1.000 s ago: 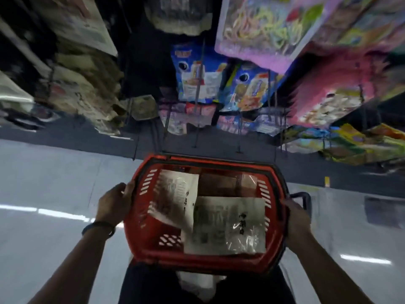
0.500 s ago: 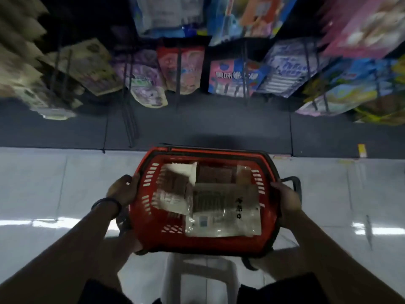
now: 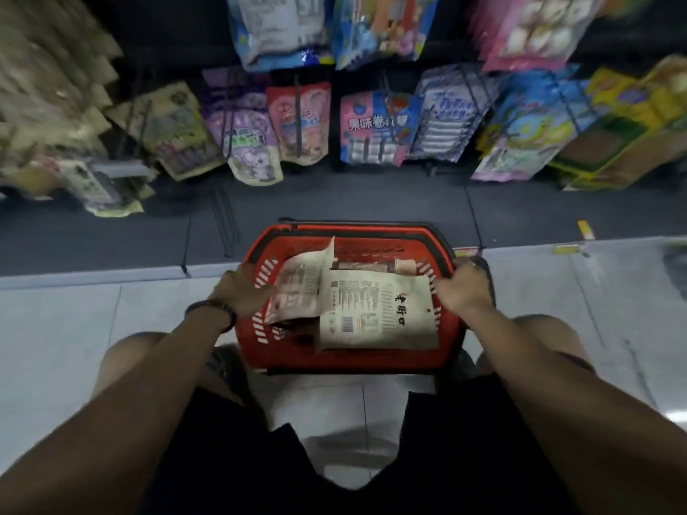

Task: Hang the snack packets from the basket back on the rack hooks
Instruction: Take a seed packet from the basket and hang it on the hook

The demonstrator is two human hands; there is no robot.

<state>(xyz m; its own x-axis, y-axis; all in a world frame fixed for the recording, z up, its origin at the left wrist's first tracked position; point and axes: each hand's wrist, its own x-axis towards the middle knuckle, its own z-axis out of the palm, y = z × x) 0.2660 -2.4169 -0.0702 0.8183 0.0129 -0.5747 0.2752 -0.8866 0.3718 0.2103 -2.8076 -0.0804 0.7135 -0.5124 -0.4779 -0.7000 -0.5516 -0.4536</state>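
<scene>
A red plastic basket [image 3: 349, 360] sits low in front of my knees, near the floor. My left hand [image 3: 239, 291] grips its left rim and my right hand [image 3: 463, 288] grips its right rim. Inside lie beige snack packets: a large one [image 3: 375, 314] with black characters lies flat on top, and a second one [image 3: 301, 288] is tilted up against the left side. More packets lie half hidden beneath them. Ahead is the rack [image 3: 297, 117] with black hooks carrying rows of hanging packets.
Colourful snack bags hang along the rack: purple [image 3: 245, 135], pink-blue [image 3: 371, 128], green-yellow [image 3: 609, 135]. Bare hooks [image 3: 223, 213] jut out at lower left over the rack's dark base [image 3: 371, 202]. A white stool [image 3: 327, 407] stands under me on the pale tiled floor [image 3: 55, 328].
The view has tipped down and I have lowered myself with the basket toward the floor by the rack's bottom row. Both hands have kept hold of the rims. The packets have shifted slightly inside.
</scene>
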